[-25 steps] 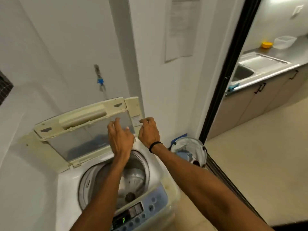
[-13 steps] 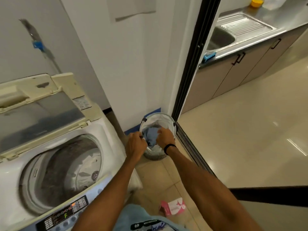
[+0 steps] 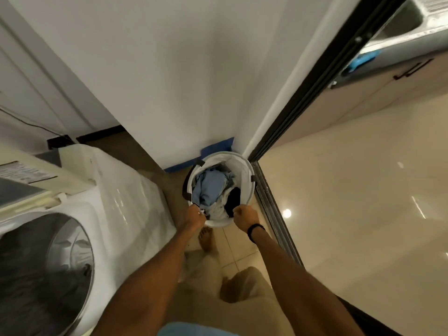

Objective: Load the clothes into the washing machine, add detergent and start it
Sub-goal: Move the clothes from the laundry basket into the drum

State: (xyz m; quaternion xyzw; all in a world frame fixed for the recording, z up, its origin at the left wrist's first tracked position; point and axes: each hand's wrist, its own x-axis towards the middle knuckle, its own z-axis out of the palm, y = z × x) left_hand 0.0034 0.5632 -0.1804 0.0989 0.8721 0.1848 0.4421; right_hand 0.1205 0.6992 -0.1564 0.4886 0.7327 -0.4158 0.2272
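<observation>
White wall, glossy beige floor, black door frame, steel sink.

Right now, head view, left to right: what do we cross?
washer → basket → door frame → cabinet

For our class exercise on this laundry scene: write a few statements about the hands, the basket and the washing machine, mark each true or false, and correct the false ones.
1. The left hand and the right hand both grip the near rim of the laundry basket. True.
2. The basket is empty. False: clothes in light blue, white and dark lie in it.
3. The basket is to the right of the washing machine. True.
4. The washing machine is closed. False: its lid is raised and the drum is open to view.
5. Both wrists are bare. False: a black wristband sits on the right wrist.
</observation>
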